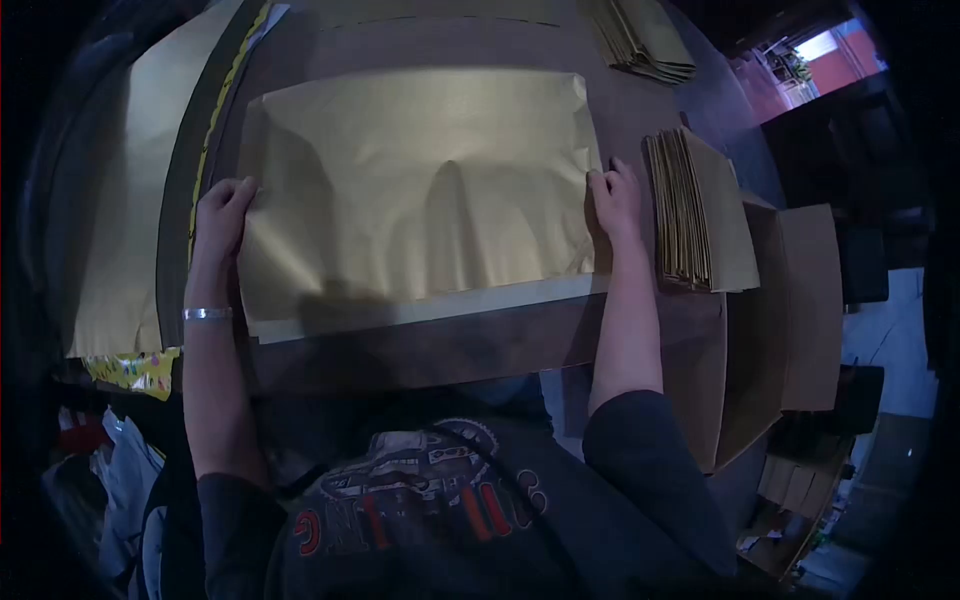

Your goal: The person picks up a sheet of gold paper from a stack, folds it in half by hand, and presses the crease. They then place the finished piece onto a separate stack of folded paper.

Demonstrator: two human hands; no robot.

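A wide sheet of gold-brown paper (420, 200) spans the dark table in front of me, rippled in the middle and with a paler strip along its near edge. My left hand (228, 210) pinches its left edge, thumb and fingers closed on the paper. On the opposite edge, my right hand (615, 200) grips the sheet between thumb and fingers. Just right of that hand stands a stack of folded gold-brown paper (680, 210), its layered edges facing the sheet.
Another folded paper stack (645, 40) lies at the far right of the table (430, 350). Beyond the right edge stands an open cardboard box (755, 330). More gold paper (130, 190) covers the left side, beside a dark strip with a yellow edge.
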